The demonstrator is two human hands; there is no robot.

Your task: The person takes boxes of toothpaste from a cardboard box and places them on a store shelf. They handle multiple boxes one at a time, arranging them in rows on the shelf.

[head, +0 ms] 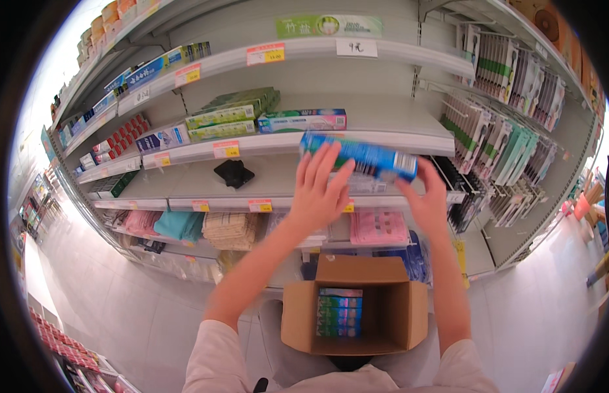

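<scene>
Both my hands are on a blue and green toothpaste box [368, 156], blurred, raised in front of the middle shelf. My left hand [320, 189] lies over its left end, fingers spread across the side; my right hand [427, 194] grips its right end between thumb and fingers. Just behind, similar boxes [304, 121] lie stacked on the shelf, beside green cartons [221, 123]. On my lap stands an open cardboard box [361, 270], with several blue and green toothpaste boxes [339, 314] in a row along its left side.
Shelf edges [402, 142] with price tags run across in front of me. A black object [234, 173] lies on the shelf below. Folded towels [230, 228] fill part of a lower shelf. Packed toothbrushes [481, 132] hang at the right, and smaller cartons [159, 140] stand at the left.
</scene>
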